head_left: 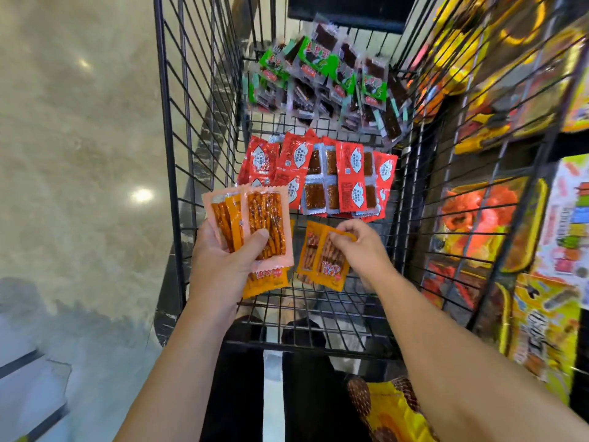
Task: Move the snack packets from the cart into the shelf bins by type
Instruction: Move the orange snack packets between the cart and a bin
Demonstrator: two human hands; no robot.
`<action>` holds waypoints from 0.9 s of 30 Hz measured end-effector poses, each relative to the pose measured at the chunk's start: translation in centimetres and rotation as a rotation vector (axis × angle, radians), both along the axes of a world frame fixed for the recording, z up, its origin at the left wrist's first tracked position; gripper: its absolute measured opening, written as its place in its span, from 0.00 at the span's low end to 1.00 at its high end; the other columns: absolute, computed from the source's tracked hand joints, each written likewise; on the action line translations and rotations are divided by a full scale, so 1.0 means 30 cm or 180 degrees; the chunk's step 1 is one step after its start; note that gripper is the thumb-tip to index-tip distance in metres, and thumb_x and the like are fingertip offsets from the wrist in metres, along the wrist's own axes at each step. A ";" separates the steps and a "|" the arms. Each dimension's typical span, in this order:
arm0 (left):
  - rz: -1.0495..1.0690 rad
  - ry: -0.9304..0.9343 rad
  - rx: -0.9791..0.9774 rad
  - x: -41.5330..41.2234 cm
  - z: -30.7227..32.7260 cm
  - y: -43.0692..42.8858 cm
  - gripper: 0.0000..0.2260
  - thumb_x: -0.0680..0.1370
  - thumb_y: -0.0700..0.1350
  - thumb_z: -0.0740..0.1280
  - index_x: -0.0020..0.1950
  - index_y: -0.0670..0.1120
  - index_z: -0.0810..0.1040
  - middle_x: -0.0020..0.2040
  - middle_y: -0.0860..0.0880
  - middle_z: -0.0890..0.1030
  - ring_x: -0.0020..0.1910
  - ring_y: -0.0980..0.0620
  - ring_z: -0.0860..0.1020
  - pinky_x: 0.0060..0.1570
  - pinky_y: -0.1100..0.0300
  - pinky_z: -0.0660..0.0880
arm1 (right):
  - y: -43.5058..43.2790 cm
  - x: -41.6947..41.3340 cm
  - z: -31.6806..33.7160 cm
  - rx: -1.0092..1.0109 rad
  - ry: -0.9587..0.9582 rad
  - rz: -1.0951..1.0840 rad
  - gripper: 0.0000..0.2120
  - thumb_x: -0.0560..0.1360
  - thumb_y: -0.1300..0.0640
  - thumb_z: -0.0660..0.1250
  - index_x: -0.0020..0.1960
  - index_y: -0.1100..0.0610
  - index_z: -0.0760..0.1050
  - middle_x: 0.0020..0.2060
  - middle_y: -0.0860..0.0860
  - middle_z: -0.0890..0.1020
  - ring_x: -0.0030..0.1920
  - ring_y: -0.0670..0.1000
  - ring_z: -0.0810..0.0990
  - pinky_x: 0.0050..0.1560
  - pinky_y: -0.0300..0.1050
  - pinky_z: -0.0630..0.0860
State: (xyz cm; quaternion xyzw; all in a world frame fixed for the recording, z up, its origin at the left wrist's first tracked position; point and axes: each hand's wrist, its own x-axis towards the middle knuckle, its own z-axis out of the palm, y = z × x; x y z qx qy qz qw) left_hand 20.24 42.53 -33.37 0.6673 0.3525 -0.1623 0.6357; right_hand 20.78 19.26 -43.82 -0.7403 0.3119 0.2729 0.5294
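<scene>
Looking down into wire shelf bins, we grip two pink-edged packets of orange sticks in our left hand, raised over the nearest bin's left edge. Our right hand pinches the top corner of an orange packet lying in that bin. Beyond it, red packets fill the middle bin; green and dark packets fill the far one.

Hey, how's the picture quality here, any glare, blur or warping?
Head view: bright light spots glare on the glossy floor; the shelf goods at right are motion-blurred; the wide lens bows the wire rack; the pink-edged packets in the left hand look sharp.
</scene>
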 end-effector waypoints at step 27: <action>-0.1851 -0.1619 -0.1152 0.087 1.080 0.049 0.15 0.76 0.41 0.78 0.56 0.60 0.83 0.54 0.50 0.88 0.52 0.45 0.88 0.49 0.39 0.85 | 0.124 -0.386 1.556 -0.0745 -0.2401 -0.2067 0.06 0.78 0.52 0.72 0.51 0.42 0.79 0.45 0.53 0.85 0.44 0.55 0.82 0.55 0.68 0.80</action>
